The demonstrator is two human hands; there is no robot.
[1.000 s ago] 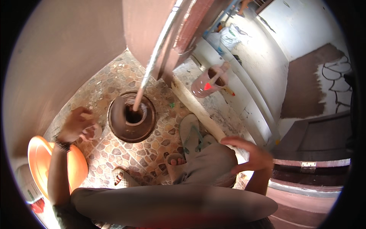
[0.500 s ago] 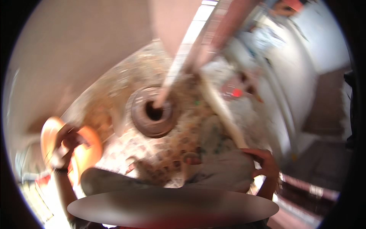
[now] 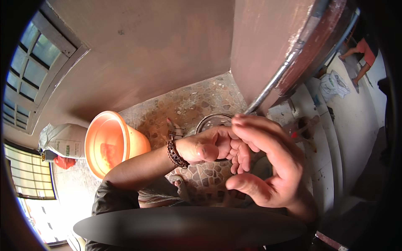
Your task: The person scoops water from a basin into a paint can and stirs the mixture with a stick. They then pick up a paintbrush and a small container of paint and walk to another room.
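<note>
Both hands have risen from the floor: left hand [image 3: 211, 147] and right hand [image 3: 268, 167] now meet, grips loosely curled, empty, above the round drain [image 3: 211, 122]; orange basin [image 3: 111, 142] at nine o'clock.

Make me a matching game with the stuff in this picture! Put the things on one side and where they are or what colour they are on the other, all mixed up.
Things:
1. basin
2. beaded bracelet
3. metal pipe
4. sack

Places or colours:
A. on the left wrist
B. orange, standing on the pebble floor
C. grey-white, lying under the window
D. shiny, slanting down along the wall

Pairs: 1-B, 2-A, 3-D, 4-C
</note>
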